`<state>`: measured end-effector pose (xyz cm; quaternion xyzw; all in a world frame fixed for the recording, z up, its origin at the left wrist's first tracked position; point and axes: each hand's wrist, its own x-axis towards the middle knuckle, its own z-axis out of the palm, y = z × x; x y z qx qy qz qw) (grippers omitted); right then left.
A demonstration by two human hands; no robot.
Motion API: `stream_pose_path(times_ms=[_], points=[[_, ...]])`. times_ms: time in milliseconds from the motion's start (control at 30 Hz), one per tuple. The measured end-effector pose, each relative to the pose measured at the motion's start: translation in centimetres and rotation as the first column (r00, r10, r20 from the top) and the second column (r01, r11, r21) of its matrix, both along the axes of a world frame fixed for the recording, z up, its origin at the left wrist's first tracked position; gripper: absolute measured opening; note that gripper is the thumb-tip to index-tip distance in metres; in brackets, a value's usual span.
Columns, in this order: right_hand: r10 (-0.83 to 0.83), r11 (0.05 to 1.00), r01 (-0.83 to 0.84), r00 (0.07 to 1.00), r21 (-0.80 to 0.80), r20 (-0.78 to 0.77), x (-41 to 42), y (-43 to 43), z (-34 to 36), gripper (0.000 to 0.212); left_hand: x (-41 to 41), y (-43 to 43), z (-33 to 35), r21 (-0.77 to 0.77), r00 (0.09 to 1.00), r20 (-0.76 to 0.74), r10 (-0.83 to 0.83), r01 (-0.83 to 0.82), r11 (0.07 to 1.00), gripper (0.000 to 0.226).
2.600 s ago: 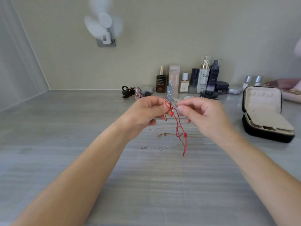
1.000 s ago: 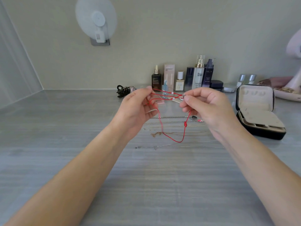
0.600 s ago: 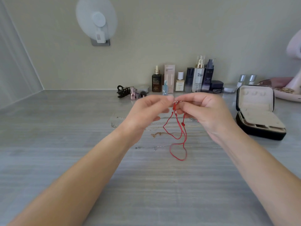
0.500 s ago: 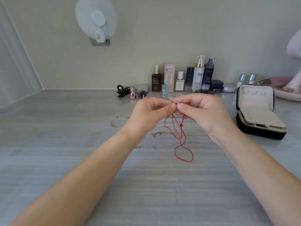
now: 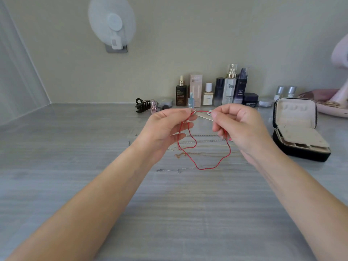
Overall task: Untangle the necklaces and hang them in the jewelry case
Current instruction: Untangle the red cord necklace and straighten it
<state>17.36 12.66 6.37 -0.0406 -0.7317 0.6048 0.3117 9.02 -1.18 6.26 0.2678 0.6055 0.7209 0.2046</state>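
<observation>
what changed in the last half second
The left hand and right hand drew apart, stretching a short span of the red cord between them; its hanging loop spread wider. Both still pinch it. The chains and the open case did not move.

Left hand (image 5: 165, 132): bare skin, slender fingers (image 5: 175, 113)
Right hand (image 5: 243, 129): likewise bare, slender fingers
Forearms (image 5: 105, 194): uncovered along entire visible length

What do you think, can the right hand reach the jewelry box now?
Probably yes. The jewelry box lies open just right of the right hand, with nothing between them. But that hand pinches the red string, which the left hand holds too, so it isn't free.
</observation>
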Motion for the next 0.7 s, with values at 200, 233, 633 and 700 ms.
stream_pose_path(times_ms=[200,233,633,700], points=[[0.05,0.998,-0.049,0.998,0.041,-0.022,0.1,-0.1,-0.2,0.016,0.4,0.1,-0.4,-0.28,0.958,-0.285,-0.022,-0.061,0.958,0.015],[0.066,0.997,-0.065,0.997,0.032,-0.031,0.1,-0.1,-0.2,0.016,0.5,0.1,-0.5,-0.29,0.952,-0.304,-0.02,-0.073,0.954,0.013],[0.255,0.966,-0.255,0.967,-0.03,-0.003,0.6,0.5,0.0,0.013,-0.6,-0.2,-0.5,-0.104,0.976,-0.198,0.091,-0.113,0.988,0.012],[0.251,0.968,-0.251,0.968,-0.03,0.014,0.5,0.5,0.0,0.012,-0.8,-0.3,-0.4,-0.074,0.981,-0.172,0.089,-0.103,0.992,0.011]])
